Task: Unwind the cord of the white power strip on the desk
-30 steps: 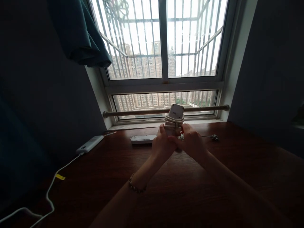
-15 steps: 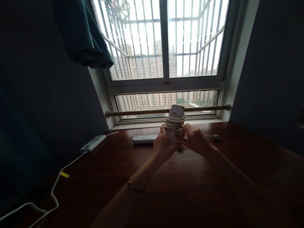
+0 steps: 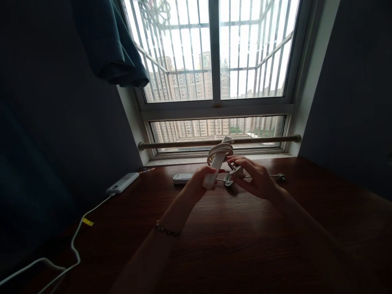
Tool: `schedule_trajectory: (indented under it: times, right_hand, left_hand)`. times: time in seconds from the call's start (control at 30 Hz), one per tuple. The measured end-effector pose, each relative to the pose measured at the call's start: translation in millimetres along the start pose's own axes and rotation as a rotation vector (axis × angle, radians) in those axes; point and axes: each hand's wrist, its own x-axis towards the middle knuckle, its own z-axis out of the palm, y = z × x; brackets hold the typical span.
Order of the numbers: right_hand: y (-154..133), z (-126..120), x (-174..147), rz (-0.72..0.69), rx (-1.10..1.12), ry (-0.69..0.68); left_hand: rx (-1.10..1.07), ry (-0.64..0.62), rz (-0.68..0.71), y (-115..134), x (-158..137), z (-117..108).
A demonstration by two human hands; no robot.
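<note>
Left hand [image 3: 199, 179] fist-wrapped round tilted cord-wound power strip [image 3: 214, 165]; right hand [image 3: 255, 179] palm up, fingers pinching plug [image 3: 232, 168].

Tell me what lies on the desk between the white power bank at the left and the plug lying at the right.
In the head view, a flat white device lies between power bank and plug.

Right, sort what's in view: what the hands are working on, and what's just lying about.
In hand:
white power strip wound with its cord, gripped by left hand
its white plug, at right hand

Lying about:
flat white power bank
second white strip
small cable end
</note>
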Motion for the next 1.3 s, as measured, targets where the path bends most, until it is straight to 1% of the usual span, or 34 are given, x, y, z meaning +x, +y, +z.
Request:
schedule_trajectory:
  times: [0.07,0.13,0.17,0.2,0.27,0.3,0.33,0.43,0.5,0.57,0.73,0.83,0.9,1.0,1.07,1.17,1.3]
  right_hand:
    - [1,5,0,0.184,0.122,0.187]
    - [7,7,0,0.359,0.280,0.427]
    - [12,7,1,0.423,0.340,0.540]
    - [16,7,2,0.475,0.373,0.627]
    - [24,10,3,0.554,0.417,0.714]
    - [27,12,4,0.593,0.470,0.714]
    - [29,16,3,0.636,0.561,0.687]
    - [28,28,1,0.733,0.916,0.525]
    - [26,33,-1,0.759,1.010,0.458]
    - [25,34,-3,0.758,0.958,0.460]
    - [22,34,-5,0.746,0.533,0.464]
    - [16,39,-5,0.658,0.320,0.401]
    - [13,42,-5,0.545,0.234,0.327]
    - [11,44,-5,0.349,0.160,0.232]
    - [11,42,-5,0.272,0.098,0.171]
    - [12,36,-4,0.255,0.076,0.097]
    - [11,31,-3,0.314,0.221,0.030]
  left_hand:
    - [-0.114,-0.076,-0.017,4,-2,-3]
    - [-0.296,-0.171,-0.020,5,-5,-3]
    - [-0.396,-0.218,-0.024,5,-6,-2]
    - [-0.486,-0.257,-0.030,4,-7,0]
    - [-0.583,-0.295,-0.045,1,-9,5]
    - [-0.596,-0.301,-0.052,-1,-10,8]
    - [-0.602,-0.304,-0.055,-4,-11,11]
    - [-0.598,-0.331,-0.058,-16,-11,19]
    - [-0.570,-0.355,-0.067,-24,-9,23]
    - [-0.525,-0.367,-0.082,-29,-7,23]
    - [-0.363,-0.345,-0.152,-29,-3,19]
    - [-0.247,-0.311,-0.185,-27,0,17]
    - [-0.196,-0.262,-0.153,-27,4,15]
    - [-0.131,-0.199,-0.063,-29,7,8]
    - [-0.092,-0.182,-0.008,-27,8,3]
    - [-0.049,-0.158,0.070,-22,5,-3]
    - [-0.021,-0.119,0.157,-18,2,-7]
